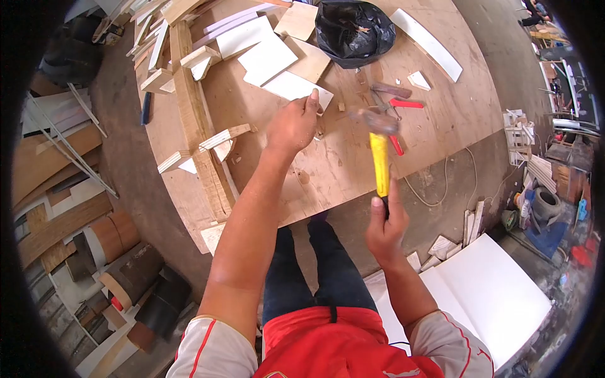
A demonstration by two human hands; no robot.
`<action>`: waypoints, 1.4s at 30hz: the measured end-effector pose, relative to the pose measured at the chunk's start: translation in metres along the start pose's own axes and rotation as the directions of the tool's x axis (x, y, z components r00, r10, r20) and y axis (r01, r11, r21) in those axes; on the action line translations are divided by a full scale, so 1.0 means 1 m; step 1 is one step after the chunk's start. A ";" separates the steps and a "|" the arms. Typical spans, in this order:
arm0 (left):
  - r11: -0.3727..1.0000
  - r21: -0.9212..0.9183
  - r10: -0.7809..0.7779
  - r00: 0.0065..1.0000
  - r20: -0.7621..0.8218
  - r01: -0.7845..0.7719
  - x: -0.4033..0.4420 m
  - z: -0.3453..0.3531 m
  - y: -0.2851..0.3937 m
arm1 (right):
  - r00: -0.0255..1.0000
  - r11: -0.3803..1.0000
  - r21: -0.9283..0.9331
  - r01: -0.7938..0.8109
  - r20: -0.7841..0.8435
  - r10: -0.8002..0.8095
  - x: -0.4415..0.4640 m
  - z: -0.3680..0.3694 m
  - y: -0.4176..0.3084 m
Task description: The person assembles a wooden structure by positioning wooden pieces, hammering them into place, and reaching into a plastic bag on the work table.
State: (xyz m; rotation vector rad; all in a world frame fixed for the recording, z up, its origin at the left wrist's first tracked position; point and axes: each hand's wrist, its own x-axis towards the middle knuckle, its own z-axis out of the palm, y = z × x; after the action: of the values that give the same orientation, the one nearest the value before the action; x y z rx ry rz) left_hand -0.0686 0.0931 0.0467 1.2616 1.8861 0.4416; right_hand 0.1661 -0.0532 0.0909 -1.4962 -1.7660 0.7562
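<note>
My right hand (386, 230) grips a hammer (380, 164) by the black end of its yellow handle. The hammer is raised near the table's front edge, and its head is blurred. Over the table, my left hand (293, 126) is closed, thumb and finger pressed together; whatever they hold, if anything, cannot be made out. Just past those fingers lies a white-faced board (296, 87). Red-handled pliers (406, 103) lie behind the hammer head, partly covered by it. A tool with a wooden handle (391, 89) rests beside them.
The wooden table (466, 94) carries a black plastic bag (354, 34), a curved white strip (428, 44) and a long wooden beam (189, 113) with small angled blocks along it. White sheets (491, 296) lie on the floor at right; wood scraps and rolls (120, 233) crowd the left.
</note>
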 end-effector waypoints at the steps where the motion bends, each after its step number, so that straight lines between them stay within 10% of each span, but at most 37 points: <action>1: 1.000 -0.016 0.001 1.000 -0.002 -0.001 -0.001 -0.001 0.000 | 1.000 0.999 0.036 -0.022 -0.009 0.022 -0.002 -0.001 0.001; 12: 0.955 0.296 -0.002 0.998 -0.059 0.020 -0.015 -0.031 0.007 | 0.972 0.969 -0.092 -0.228 0.044 0.233 0.008 0.009 0.032; 19: 0.986 0.161 0.037 0.998 -0.045 -0.030 -0.020 -0.063 -0.003 | 0.931 0.890 -0.278 -0.362 -0.071 0.357 -0.002 0.058 0.045; 32: 0.894 0.233 0.428 0.883 -0.192 -0.383 -0.013 -0.298 -0.060 | 0.923 0.921 0.142 -0.362 -0.086 0.376 0.040 0.131 -0.114; 42: 0.831 -0.001 0.538 0.804 -0.252 -0.556 0.016 -0.300 -0.153 | 0.887 0.891 0.227 -0.393 -0.161 0.432 0.054 0.212 -0.170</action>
State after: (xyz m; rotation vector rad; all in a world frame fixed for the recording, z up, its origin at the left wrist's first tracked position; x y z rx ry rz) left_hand -0.3973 0.0824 0.1226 1.7685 1.6448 1.0034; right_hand -0.1089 -0.0275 0.1079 -1.7734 -1.1938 0.9117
